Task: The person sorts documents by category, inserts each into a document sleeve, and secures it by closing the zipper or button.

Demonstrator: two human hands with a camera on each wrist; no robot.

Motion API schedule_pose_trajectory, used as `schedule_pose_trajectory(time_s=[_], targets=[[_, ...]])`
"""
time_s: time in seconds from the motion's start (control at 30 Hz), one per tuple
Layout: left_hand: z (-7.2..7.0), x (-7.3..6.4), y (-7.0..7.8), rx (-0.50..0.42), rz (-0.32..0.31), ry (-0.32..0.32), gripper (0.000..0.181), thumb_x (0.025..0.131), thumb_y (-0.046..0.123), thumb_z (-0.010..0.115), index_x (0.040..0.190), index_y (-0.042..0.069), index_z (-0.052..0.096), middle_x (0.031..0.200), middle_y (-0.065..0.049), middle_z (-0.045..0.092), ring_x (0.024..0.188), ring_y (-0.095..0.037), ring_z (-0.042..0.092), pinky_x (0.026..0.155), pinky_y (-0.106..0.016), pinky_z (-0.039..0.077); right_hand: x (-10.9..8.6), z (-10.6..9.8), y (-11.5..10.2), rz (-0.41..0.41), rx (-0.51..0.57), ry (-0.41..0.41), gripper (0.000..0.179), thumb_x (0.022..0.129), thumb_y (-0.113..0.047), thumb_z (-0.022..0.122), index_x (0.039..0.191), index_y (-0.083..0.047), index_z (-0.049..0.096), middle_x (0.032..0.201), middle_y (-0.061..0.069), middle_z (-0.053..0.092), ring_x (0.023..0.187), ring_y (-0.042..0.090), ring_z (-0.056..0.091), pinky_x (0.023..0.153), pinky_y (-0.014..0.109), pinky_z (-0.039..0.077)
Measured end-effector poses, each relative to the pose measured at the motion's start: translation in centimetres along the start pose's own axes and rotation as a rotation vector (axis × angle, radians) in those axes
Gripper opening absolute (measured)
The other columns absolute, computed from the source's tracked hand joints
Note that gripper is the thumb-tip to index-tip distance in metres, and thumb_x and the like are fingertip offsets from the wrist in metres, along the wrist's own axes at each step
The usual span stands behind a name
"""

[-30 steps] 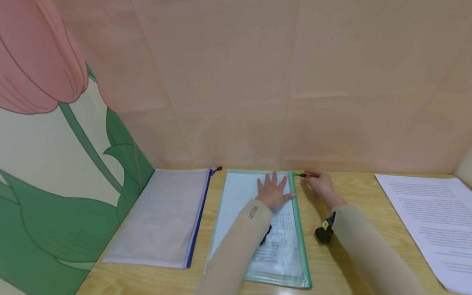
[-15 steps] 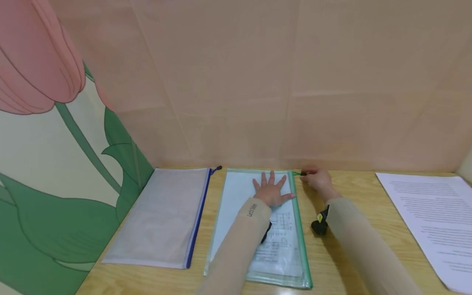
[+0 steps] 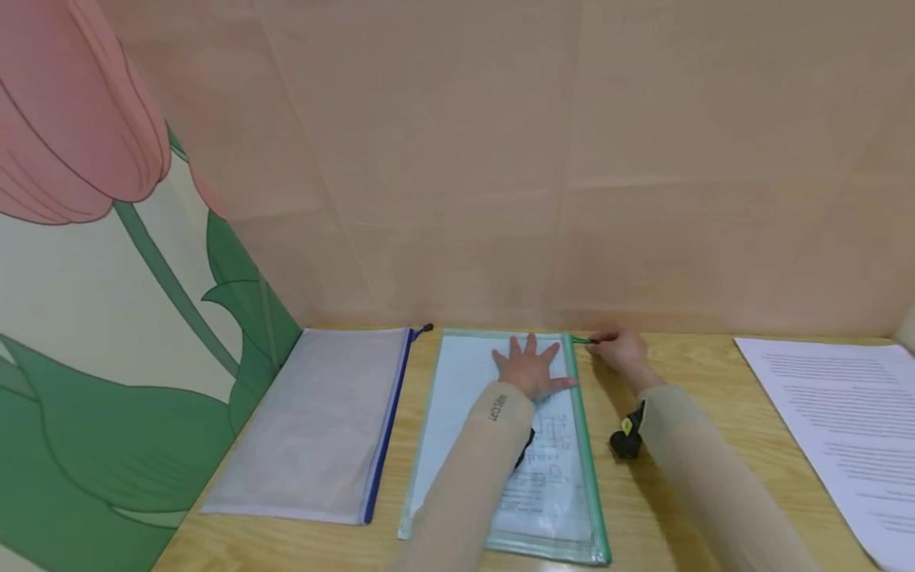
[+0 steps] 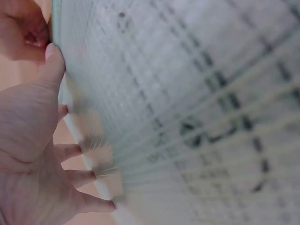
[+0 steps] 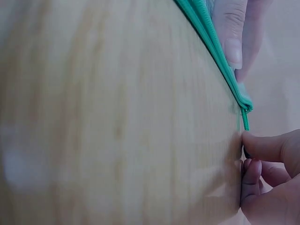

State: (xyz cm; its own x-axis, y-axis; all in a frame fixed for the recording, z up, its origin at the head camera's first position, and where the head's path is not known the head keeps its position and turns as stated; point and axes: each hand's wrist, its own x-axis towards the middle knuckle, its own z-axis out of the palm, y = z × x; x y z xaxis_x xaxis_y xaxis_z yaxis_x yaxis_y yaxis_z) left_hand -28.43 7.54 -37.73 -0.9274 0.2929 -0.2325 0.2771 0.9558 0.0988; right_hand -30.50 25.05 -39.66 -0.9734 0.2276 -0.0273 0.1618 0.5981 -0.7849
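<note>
A clear zip document pouch with a green zipper edge [image 3: 590, 461] lies on the table in the head view, a printed sheet [image 3: 543, 496] showing through it. My left hand [image 3: 527, 373] rests flat on its far end, fingers spread, the thumb reaching the green edge. At the far right corner, my right hand [image 3: 622, 353] pinches the dark end of the green zipper pull cord [image 5: 245, 121] between thumb and fingers. The right wrist view shows the cord running from the pouch corner to those fingertips. My left thumb [image 5: 233, 49] lies beside the green edge there.
To the left lies a whitish mesh zip pouch [image 3: 322, 421] with a blue zipper edge and a blue pull. Printed paper [image 3: 836, 421] is on the right of the wooden table [image 3: 418, 373]. A covered wall [image 3: 457, 159] rises behind the table's far edge.
My right fingertips have moved in onto the dark end of the pull cord and now pinch it. My left hand stays spread in the same place on the pouch.
</note>
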Motion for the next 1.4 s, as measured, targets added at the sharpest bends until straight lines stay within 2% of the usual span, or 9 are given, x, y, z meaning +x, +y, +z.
schedule_pose_trajectory(time_s=[0.27,0.47,0.67,0.87,1.0,1.4], targets=[[-0.3,-0.2,0.3,-0.007,-0.003,-0.017,0.077,0.084,0.074,0.043,0.151,0.044,0.018,0.162,0.001,0.010,0.149,-0.030,0.010,0.115,-0.056,0.020,-1.0,-1.1,0.1,0.011,-0.025,-0.054,0.036,0.090,-0.017,0.065,0.116,0.008,0.061,0.112,0.024,0.060,0.081,0.020,0.050,0.063,0.024,0.041],[-0.6,-0.2,0.3,-0.002,-0.005,-0.033,0.077,0.085,0.073,0.041,0.151,0.043,0.015,0.162,-0.001,0.008,0.149,-0.031,0.008,0.115,-0.057,0.019,-1.6,-2.0,0.6,-0.027,-0.041,-0.087,0.040,0.091,-0.020,0.064,0.118,0.009,0.061,0.118,0.028,0.059,0.088,0.023,0.053,0.066,0.024,0.042],[-0.7,-0.5,0.3,-0.009,-0.007,-0.034,0.076,0.086,0.073,0.042,0.151,0.043,0.016,0.162,-0.001,0.009,0.149,-0.031,0.008,0.116,-0.056,0.019,-2.7,-2.8,1.2,-0.057,-0.028,-0.135,0.041,0.093,-0.022,0.062,0.120,0.009,0.059,0.121,0.029,0.058,0.090,0.022,0.054,0.068,0.024,0.044],[-0.8,-0.5,0.3,-0.022,-0.016,-0.012,0.076,0.086,0.072,0.043,0.151,0.043,0.018,0.162,-0.001,0.010,0.149,-0.031,0.009,0.116,-0.056,0.019,-2.9,-3.2,1.3,-0.064,-0.028,-0.155,0.043,0.094,-0.024,0.062,0.122,0.008,0.058,0.124,0.029,0.056,0.098,0.028,0.055,0.070,0.026,0.045],[-0.9,-0.4,0.6,-0.029,-0.019,0.000,0.076,0.086,0.072,0.043,0.151,0.043,0.019,0.162,-0.001,0.010,0.149,-0.031,0.009,0.115,-0.057,0.020,-3.0,-3.4,1.3,-0.066,-0.039,-0.146,0.043,0.092,-0.025,0.063,0.121,0.007,0.060,0.122,0.028,0.058,0.093,0.025,0.055,0.068,0.026,0.045],[-0.4,0.3,1.0,-0.015,-0.038,-0.018,0.077,0.084,0.075,0.043,0.150,0.047,0.016,0.162,0.002,0.008,0.149,-0.029,0.008,0.116,-0.056,0.018,-3.5,-3.6,1.5,-0.057,-0.050,-0.138,0.040,0.088,-0.021,0.068,0.115,0.008,0.062,0.105,0.020,0.066,0.076,0.014,0.052,0.063,0.025,0.045]])
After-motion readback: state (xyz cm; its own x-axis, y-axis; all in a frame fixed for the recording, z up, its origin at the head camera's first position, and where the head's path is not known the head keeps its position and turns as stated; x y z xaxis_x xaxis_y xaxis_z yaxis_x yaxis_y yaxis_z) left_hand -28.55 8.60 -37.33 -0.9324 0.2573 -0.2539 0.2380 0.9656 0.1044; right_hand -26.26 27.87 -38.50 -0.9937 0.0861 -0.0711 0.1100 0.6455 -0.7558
